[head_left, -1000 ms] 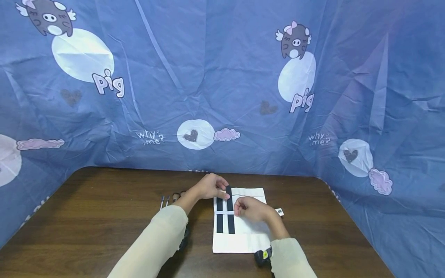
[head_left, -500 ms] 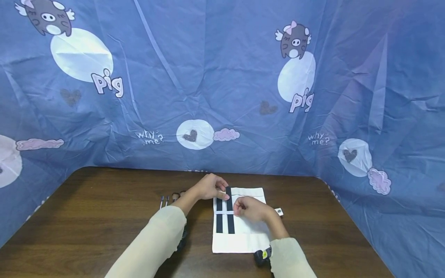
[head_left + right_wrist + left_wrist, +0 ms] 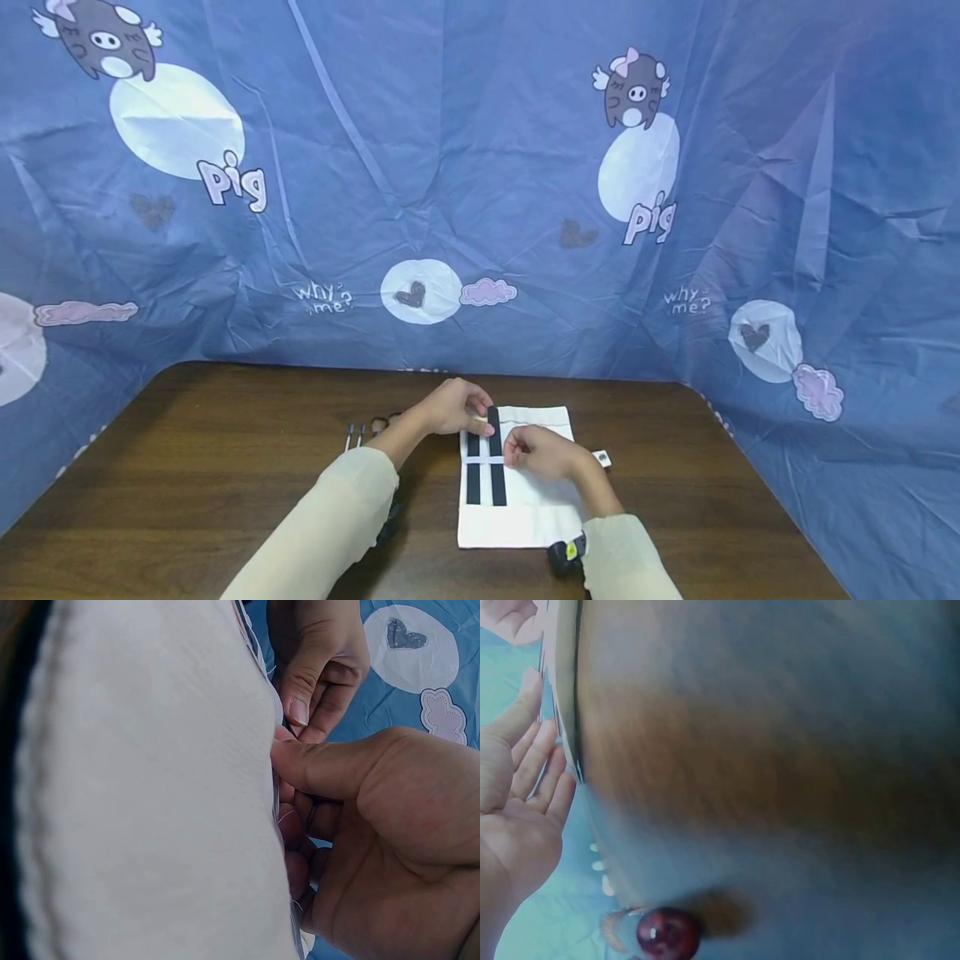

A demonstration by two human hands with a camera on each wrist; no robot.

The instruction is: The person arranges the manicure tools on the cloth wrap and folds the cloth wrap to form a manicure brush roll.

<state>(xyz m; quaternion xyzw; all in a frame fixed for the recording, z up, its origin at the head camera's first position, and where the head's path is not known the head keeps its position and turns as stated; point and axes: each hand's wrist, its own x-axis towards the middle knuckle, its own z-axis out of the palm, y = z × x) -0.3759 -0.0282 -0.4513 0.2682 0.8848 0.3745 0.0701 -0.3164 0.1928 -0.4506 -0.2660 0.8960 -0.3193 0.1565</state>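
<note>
A white fabric roll point(image 3: 517, 528) lies unrolled on the wooden table in the head view. Two flat black strips run along its left half, an outer strip point(image 3: 473, 485) and an inner strip point(image 3: 498, 487), both passing under a white elastic band point(image 3: 474, 460). My left hand point(image 3: 452, 407) pinches the far end of the inner strip between thumb and fingers. With curled fingers, my right hand point(image 3: 546, 452) pinches the band just right of that strip. The right wrist view shows its thumb point(image 3: 322, 766) against the fabric edge, the fingertips partly hidden.
Two thin blue-tipped sticks point(image 3: 354, 435) and some round brown ends point(image 3: 379, 424) lie left of the roll, partly behind my left forearm. A tab with a snap point(image 3: 602, 458) sticks out right. A dark red ball-like thing point(image 3: 667, 934) shows in the left wrist view. A blue curtain point(image 3: 480, 208) hangs behind the table.
The inner black strip's far end has slid slightly toward me, with my left hand moving along. My right hand stays at the band.
</note>
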